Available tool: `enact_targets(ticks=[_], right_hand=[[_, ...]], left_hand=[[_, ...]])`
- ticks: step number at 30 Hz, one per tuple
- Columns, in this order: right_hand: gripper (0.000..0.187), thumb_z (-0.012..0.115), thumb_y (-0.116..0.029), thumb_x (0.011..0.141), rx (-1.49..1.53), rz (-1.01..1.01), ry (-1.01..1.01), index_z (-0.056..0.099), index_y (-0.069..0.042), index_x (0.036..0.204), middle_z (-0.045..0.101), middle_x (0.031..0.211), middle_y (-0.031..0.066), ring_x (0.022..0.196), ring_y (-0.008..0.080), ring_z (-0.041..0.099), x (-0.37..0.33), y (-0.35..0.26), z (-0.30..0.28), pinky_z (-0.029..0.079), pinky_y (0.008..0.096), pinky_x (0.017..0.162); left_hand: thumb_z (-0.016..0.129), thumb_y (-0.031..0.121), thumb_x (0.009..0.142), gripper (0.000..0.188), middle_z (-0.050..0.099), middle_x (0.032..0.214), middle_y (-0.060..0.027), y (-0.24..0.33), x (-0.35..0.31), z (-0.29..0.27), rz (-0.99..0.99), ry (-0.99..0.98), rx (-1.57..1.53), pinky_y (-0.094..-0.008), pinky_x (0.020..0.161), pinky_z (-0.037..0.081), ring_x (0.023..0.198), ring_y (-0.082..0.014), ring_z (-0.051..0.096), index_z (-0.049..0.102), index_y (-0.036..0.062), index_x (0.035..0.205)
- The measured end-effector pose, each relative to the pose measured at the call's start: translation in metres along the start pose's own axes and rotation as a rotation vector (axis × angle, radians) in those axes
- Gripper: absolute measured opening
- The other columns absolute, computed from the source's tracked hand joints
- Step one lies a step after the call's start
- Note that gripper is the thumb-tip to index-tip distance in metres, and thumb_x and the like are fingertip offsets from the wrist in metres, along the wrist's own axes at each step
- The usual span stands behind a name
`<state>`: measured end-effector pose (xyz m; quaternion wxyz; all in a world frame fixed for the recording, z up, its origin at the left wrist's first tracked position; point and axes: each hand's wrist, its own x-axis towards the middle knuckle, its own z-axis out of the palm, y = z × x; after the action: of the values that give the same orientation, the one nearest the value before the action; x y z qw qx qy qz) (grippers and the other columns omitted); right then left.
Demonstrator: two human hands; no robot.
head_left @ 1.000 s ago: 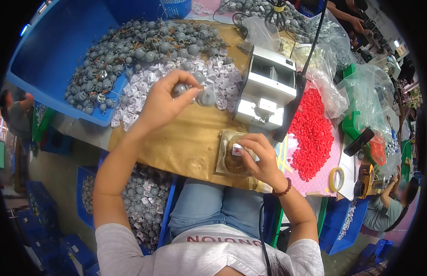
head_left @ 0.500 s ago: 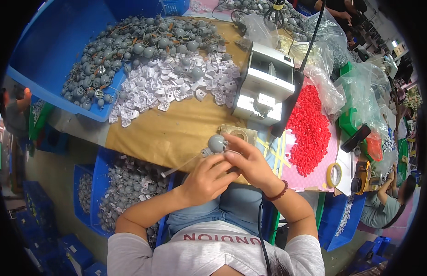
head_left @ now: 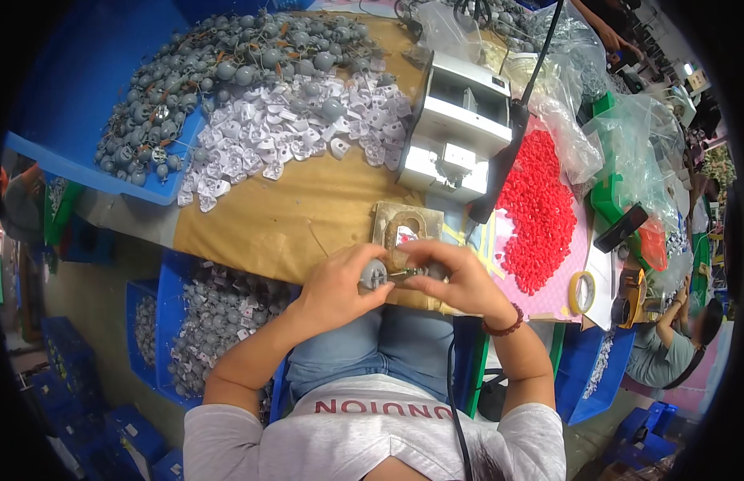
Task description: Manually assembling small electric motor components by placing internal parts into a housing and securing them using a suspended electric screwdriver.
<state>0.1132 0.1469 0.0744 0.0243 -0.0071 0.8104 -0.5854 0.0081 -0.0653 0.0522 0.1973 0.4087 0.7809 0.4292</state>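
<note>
My left hand [head_left: 340, 287] is closed around a grey ball-shaped part [head_left: 373, 275], whose slotted end faces right. Opposite it, my right hand [head_left: 461, 280] pinches a second grey rounded part [head_left: 436, 271], mostly covered by the fingers. A thin link, perhaps wire, seems to run between the two parts. Just beyond my fingers sits a square fixture block [head_left: 385, 218] with an oval recess. In that recess lies a small white piece with red on it [head_left: 405, 235], partly hidden by my right fingers.
White plastic pieces [head_left: 284, 128] and grey balls with wires [head_left: 252, 56] are heaped at the far left, by a blue bin [head_left: 55, 156]. A white machine [head_left: 460, 120] stands beyond the block. Red pieces [head_left: 536, 212], yellow tape [head_left: 582, 293] and a phone [head_left: 622, 228] are right.
My hands have drawn apart sideways and come lower. A second grey part now shows in the right hand. The fixture's recess, partly covered before, now shows the white-and-red piece.
</note>
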Motion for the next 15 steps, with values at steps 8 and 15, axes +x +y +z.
enact_targets(ticks=[8,15], right_hand=[[0.020,0.075,0.001,0.082,-0.379,-0.197,0.242,0.072,-0.004,0.101,0.069,0.096,0.0111,0.083,0.0269,0.067,0.000,0.044,0.006,0.054,0.0349,0.071],[0.023,0.072,-0.002,0.072,-0.766,-0.396,0.370,0.070,-0.006,0.095,0.065,0.095,0.0064,0.083,0.0265,0.061,0.020,0.063,0.015,0.050,0.0377,0.070]], left_hand=[[0.079,0.023,0.076,0.037,0.063,0.098,-0.0108,-0.017,0.002,0.021,0.108,0.083,0.366,-0.0411,0.075,0.052,0.094,-0.0307,0.060,0.064,0.0075,0.106],[0.078,0.019,0.074,0.032,0.062,0.098,-0.0065,-0.015,0.011,0.029,0.175,0.126,0.466,-0.0393,0.075,0.052,0.096,-0.0281,0.057,0.068,0.0093,0.103]])
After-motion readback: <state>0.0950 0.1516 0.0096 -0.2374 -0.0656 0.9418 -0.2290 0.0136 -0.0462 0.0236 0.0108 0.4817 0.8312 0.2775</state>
